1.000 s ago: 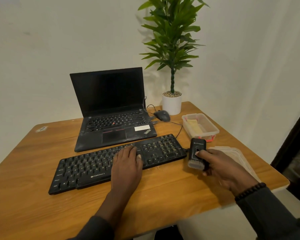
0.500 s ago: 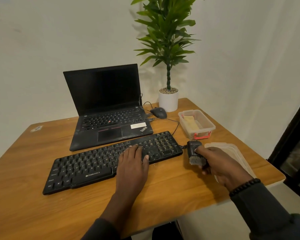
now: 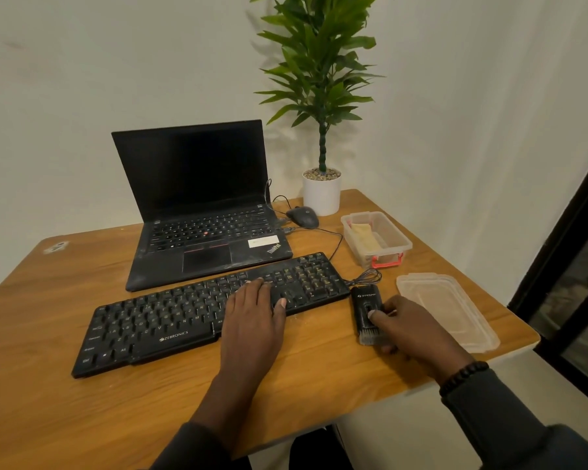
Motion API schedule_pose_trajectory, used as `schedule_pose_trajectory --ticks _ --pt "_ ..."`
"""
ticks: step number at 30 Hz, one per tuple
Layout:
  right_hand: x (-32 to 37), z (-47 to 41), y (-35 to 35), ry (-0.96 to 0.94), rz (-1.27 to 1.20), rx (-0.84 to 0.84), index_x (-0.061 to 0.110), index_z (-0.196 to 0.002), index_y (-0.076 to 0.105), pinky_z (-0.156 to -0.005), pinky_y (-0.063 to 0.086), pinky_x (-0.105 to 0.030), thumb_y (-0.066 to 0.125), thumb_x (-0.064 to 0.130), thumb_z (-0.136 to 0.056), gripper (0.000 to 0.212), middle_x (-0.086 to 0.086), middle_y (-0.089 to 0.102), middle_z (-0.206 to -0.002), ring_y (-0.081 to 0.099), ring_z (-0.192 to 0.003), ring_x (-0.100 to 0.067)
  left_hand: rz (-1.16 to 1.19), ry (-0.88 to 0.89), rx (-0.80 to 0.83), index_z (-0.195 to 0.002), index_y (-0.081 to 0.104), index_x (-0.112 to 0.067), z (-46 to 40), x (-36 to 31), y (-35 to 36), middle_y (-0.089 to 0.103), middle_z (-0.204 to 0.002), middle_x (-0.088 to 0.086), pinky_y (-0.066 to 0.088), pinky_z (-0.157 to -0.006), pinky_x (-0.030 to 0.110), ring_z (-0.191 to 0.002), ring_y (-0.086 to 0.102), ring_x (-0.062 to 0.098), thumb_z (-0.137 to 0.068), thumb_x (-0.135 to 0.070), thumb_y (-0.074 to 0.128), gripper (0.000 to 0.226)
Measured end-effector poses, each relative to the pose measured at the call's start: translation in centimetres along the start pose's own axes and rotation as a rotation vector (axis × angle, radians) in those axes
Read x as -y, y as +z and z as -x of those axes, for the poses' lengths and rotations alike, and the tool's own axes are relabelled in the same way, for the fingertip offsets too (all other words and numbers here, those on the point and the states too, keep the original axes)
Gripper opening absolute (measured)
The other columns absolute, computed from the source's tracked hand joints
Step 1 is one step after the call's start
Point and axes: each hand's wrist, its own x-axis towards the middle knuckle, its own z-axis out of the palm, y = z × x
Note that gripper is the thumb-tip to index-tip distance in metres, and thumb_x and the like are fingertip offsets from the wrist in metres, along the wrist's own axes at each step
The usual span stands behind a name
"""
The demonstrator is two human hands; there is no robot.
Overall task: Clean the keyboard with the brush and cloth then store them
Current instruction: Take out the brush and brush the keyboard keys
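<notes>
the left hand [image 3: 253,320] lies flat on the right half of the black keyboard [image 3: 170,320], fingers straight, while the right hand [image 3: 411,329] grips the black brush [image 3: 367,312] just beside the keyboard's right end, bristles toward the person. on the wooden table [image 3: 48,401] behind the keyboard stand an open laptop [image 3: 197,205], a mouse [image 3: 302,217] and a potted plant [image 3: 321,191]. a clear container [image 3: 399,244] holding a yellowish cloth [image 3: 364,235] sits right of them, its lid [image 3: 448,310] lying nearer, apart from it

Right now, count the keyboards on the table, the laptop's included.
2. The black keyboard lies at the table's front under the left hand; the laptop's built-in keyboard sits just behind it. None seems hidden.
</notes>
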Motion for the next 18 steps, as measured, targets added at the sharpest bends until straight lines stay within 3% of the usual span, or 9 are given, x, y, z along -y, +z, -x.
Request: schedule_pose_trajectory --ticks 4,8,11,15,18 --pt "-0.2 -0.4 0.1 -0.071 0.253 -0.084 0.016 -0.107 0.059 -0.073 0.055 -0.034 0.052 0.04 -0.096 0.028 -0.003 0.066 -0.098 0.063 -0.081 -0.017 -0.003 0.011 -0.016 -0.126 0.06 -0.009 0.0 0.1 0.1 0.061 -0.128 0.007 0.043 -0.103 0.042 -0.121 0.054 0.024 -0.099 -0.044 0.035 0.05" --pt "-0.2 -0.6 -1.2 -0.134 0.256 -0.272 0.02 -0.092 0.063 -0.067 0.053 -0.035 0.052 0.032 -0.096 0.017 0.0 0.066 -0.085 0.06 -0.075 -0.014 0.018 0.014 -0.017 -0.128 0.059 -0.011 0.0 0.2 0.1 0.059 -0.13 0.005 0.041 -0.105 0.041 -0.122 0.052 0.022 -0.1 -0.045 0.032 0.052" --pt "0.2 -1.0 -2.5 -0.232 0.116 -0.418 0.02 -0.081 0.065 -0.061 0.051 -0.033 0.058 0.023 -0.093 0.014 0.002 0.066 -0.073 0.06 -0.068 -0.015 0.082 0.002 -0.027 -0.131 0.057 -0.014 -0.3 -0.1 0.0 0.057 -0.133 0.002 0.036 -0.107 0.039 -0.125 0.048 0.019 -0.1 -0.046 0.03 0.053" --pt "1.5 -2.2 -3.8 -0.292 -0.013 -0.451 0.019 -0.079 0.066 -0.065 0.056 -0.037 0.062 0.022 -0.092 0.014 0.002 0.067 -0.074 0.063 -0.07 -0.016 0.179 0.029 -0.004 -0.136 0.054 -0.019 -1.8 -2.0 -0.3 0.053 -0.137 -0.003 0.03 -0.107 0.032 -0.126 0.041 0.012 -0.102 -0.038 0.041 0.041" --pt "2.8 -4.4 -4.4 -0.307 -0.021 -0.459 0.017 -0.083 0.067 -0.064 0.054 -0.034 0.062 0.021 -0.091 0.01 0.001 0.067 -0.079 0.063 -0.075 -0.017 0.295 0.085 0.03 -0.132 0.057 -0.021 -4.1 -4.5 -0.2 0.055 -0.132 -0.006 0.035 -0.103 0.03 -0.12 0.044 0.008 -0.101 -0.031 0.046 0.033"
